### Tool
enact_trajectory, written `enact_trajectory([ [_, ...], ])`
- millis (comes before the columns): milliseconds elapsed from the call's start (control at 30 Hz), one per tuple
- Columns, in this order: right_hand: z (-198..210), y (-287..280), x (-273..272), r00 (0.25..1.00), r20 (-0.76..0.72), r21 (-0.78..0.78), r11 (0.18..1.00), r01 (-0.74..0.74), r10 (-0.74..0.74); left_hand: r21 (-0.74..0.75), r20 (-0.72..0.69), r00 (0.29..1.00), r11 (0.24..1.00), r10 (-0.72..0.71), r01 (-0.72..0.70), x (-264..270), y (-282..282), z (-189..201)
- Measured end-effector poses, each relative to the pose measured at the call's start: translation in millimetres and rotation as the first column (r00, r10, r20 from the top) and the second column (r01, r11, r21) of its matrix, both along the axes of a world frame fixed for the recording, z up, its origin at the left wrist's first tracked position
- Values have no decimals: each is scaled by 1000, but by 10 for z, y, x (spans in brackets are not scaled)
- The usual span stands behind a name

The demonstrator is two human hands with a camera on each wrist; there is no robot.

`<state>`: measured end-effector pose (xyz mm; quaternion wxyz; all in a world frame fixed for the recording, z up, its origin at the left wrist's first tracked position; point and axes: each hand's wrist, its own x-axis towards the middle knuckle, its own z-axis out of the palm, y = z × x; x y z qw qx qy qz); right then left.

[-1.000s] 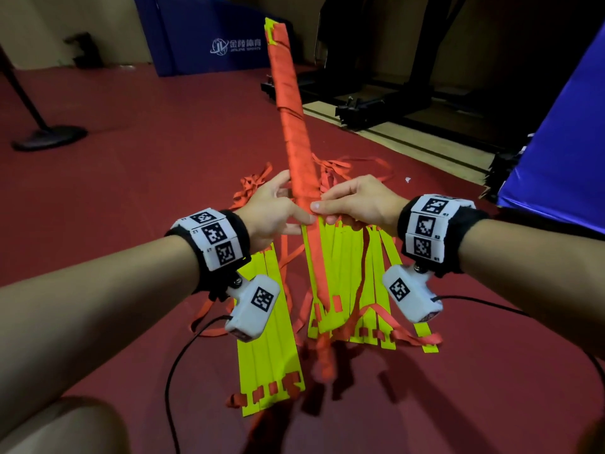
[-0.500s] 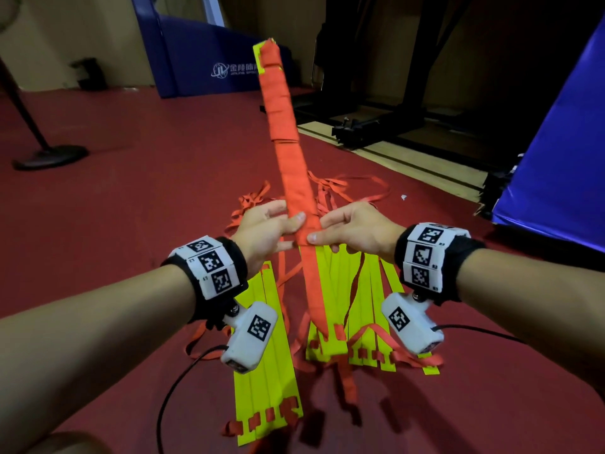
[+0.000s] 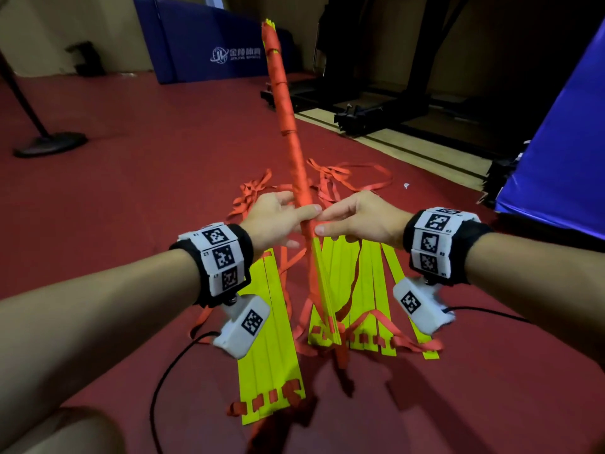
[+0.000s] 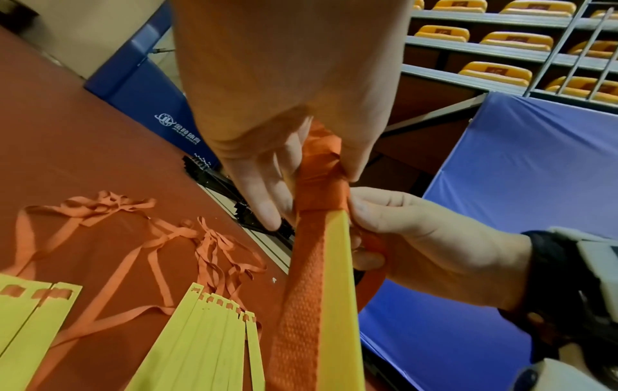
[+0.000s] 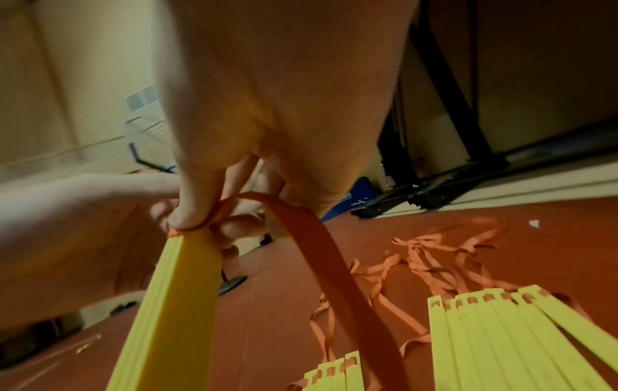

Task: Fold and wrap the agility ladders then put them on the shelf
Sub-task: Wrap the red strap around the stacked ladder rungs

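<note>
Head view. I hold a bundle of yellow ladder slats [image 3: 322, 283] up off the red floor [image 3: 137, 191], slanting away from me toward 12 o'clock. Orange strap [image 3: 288, 119] is wound tightly round its far part; the near part shows bare yellow.

Left hand [image 3: 275, 217]: I grasp the bundle from 9 o'clock, thumb lying across the wrapped strap just where the winding ends. In the left wrist view the fingers [image 4: 264, 190] lie along the far side of the wrap.

Right hand [image 3: 360, 217]: I pinch the strap at the edge of the winding from 3 o'clock. In the right wrist view a finger [image 5: 194, 206] presses the strap against the yellow end of the bundle, and a loose length of strap [image 5: 334, 277] hangs down from the hand.

On the floor below lie more yellow slats: one flat group [image 3: 268, 355] at 7 o'clock, a fanned group [image 3: 370, 290] at 5 o'clock, with tangled orange straps [image 3: 337, 175] beyond them.

At 11 o'clock stands a blue mat [image 3: 203, 44] bearing a white round logo and white writing too small for me to read. A second blue mat [image 3: 563, 142] stands at 2 o'clock. Black-and-white square code tags [image 3: 219, 253] cover both wristbands. Rows of yellow seats [image 4: 495, 71] appear in the left wrist view.
</note>
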<state>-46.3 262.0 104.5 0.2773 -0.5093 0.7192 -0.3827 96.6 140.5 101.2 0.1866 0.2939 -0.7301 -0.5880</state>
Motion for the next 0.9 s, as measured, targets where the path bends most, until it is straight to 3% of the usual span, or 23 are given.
enact_trajectory([
  [200, 32, -37, 47, 992, 112, 29, 998, 62, -65, 22, -88, 995, 999, 49, -47, -61, -31, 39],
  [467, -36, -67, 18, 982, 102, -67, 984, 165, -158, 59, -81, 983, 984, -164, 169, 37, -38, 42],
  [600, -39, -66, 52, 987, 82, -49, 988, 144, -140, 81, -71, 986, 985, -148, 154, 61, -57, 28],
  [700, -15, -42, 81, 998, -64, 153, 988, 21, -12, 95, -93, 993, 993, -68, 77, 52, -64, 12],
  [800, -50, 77, 139, 945, -159, 531, 832, -162, 285, 101, -121, 993, 995, 17, -5, 55, -123, 22],
  [900, -127, 170, 183, 894, -205, 620, 760, -195, 397, 119, -137, 989, 992, 62, -45, 80, -199, 17],
])
